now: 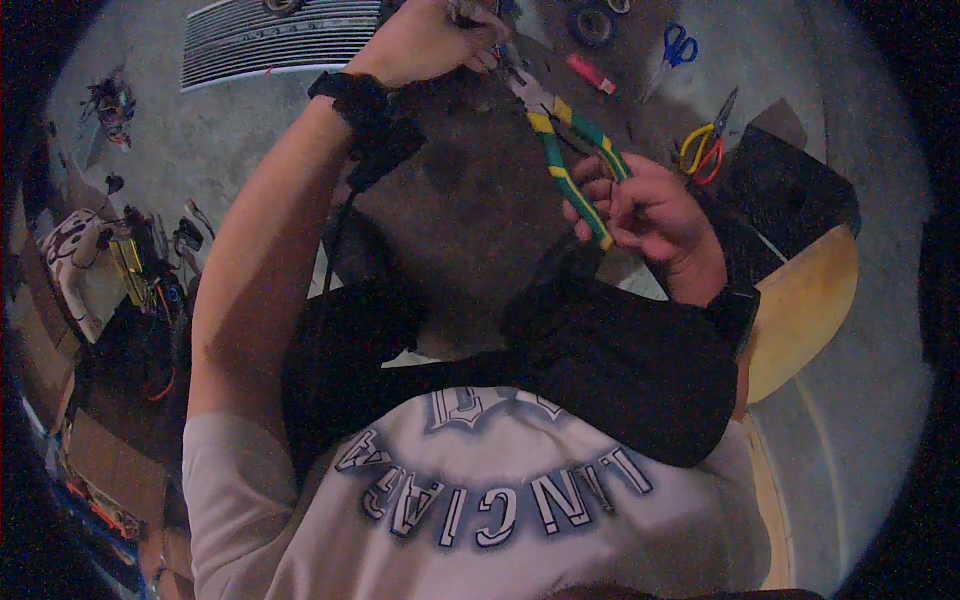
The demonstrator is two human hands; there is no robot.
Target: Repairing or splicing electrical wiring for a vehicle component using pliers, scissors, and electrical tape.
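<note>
My right hand point(655, 210) grips a pair of pliers point(552, 150) with green and yellow handles. The handles are spread a little, and the metal jaws point up and left, to the fingertips of my left hand. Near the top edge, my left hand point(435, 42) has its fingers closed in a pinch around something small at the jaws. What it is cannot be made out; a bit of blue shows there. Whether the jaws bite on it is also unclear.
Scissors with blue handles point(680, 45), a red stick-like item point(592, 73) and a dark tape roll point(590, 25) lie beyond the pliers. Red-and-yellow scissors point(708, 148) and a curved wooden board point(810, 310) are at right. A ribbed pale panel point(270, 45) and a cardboard box point(115, 460) are at left.
</note>
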